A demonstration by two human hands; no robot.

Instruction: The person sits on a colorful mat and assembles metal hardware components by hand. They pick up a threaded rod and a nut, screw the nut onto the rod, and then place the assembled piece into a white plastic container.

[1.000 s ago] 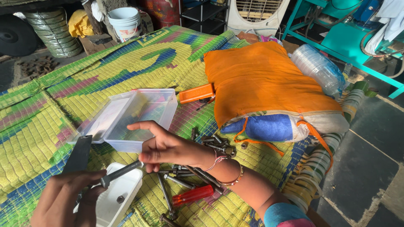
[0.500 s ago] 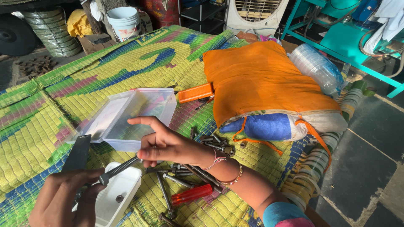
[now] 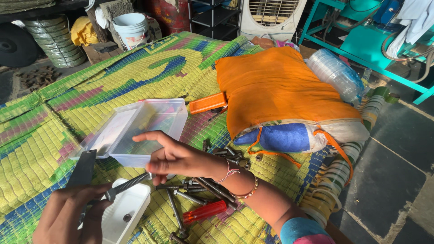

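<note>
The left hand has crept up and inward along the bottom edge, and more of its fingers now show than a second ago. The long threaded bolt it grips has tipped with it: the free end now angles up toward the right hand, touching the fingertips there rather than lying lower across the white tray. The right hand has drifted a touch lower over the near rim of the clear plastic box, index finger stretched further out to the left, thumb tucked under toward the bolt's tip. The view has also nudged slightly.
</note>
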